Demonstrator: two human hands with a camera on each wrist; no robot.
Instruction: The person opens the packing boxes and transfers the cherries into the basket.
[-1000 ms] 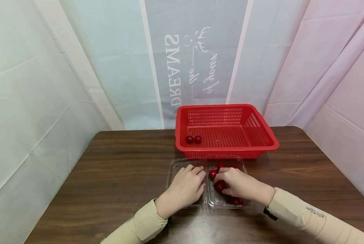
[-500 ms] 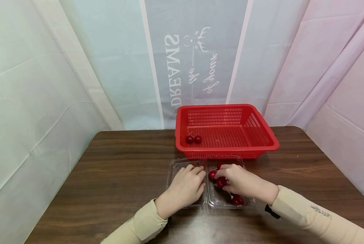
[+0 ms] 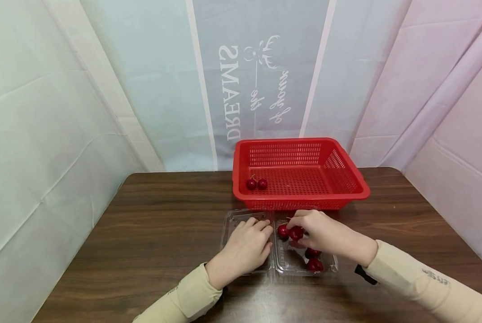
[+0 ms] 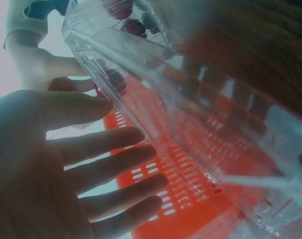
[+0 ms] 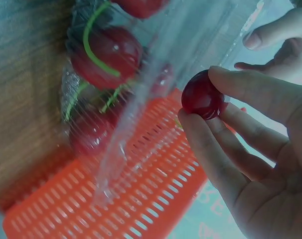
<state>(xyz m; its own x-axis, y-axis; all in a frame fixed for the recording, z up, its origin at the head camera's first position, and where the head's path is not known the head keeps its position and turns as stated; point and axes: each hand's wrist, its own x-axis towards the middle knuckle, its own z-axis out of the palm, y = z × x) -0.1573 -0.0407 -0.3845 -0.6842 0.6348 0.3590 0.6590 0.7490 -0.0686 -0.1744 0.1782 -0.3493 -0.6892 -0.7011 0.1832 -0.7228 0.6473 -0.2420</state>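
Between the thumb and fingers of my right hand a dark red cherry is pinched, over the right half of a clear plastic clamshell box. More cherries, some with green stems in the right wrist view, lie in that half; the right hand hides part of it. My left hand rests on the box's left half, its fingers extended and touching the clear plastic in the left wrist view. No cherry shows in the left hand.
Just behind the box stands a red perforated plastic basket. Two joined cherries lie in its left front corner. The dark wooden table ends at a printed curtain.
My right hand has moved slightly back and up with the pinched cherry, uncovering cherries at the front right of the box. The left hand has stayed in place.
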